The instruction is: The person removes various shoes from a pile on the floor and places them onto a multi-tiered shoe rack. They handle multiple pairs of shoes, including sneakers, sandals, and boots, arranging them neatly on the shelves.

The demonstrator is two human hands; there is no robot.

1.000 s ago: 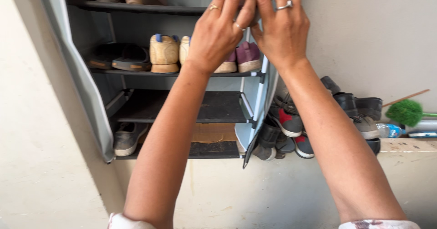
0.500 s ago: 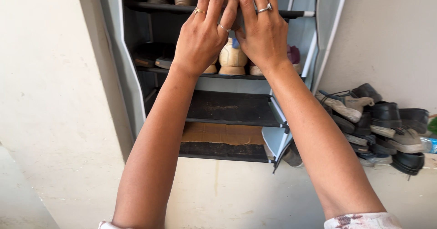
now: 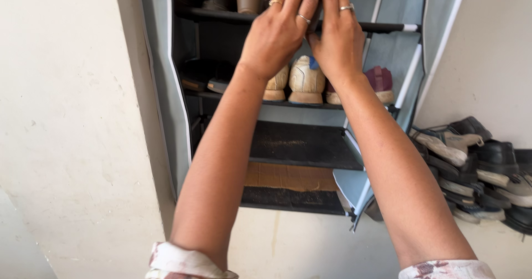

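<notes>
Both forearms are bare from wrist to near the elbow; each sleeve is pushed up, of white cloth with blotchy reddish-brown and grey print, the left sleeve (image 3: pixel 185 262) at about 7 o'clock in the view, the right sleeve (image 3: pixel 446 269) at about 5 o'clock. The left hand (image 3: pixel 277 29) wears two rings, a gold-coloured band (image 3: pixel 275 2) and a thin silver-coloured ring (image 3: pixel 303 18); the right hand (image 3: pixel 338 32) wears one silver-coloured ring (image 3: pixel 347 7) on a finger towards 12 o'clock.
</notes>
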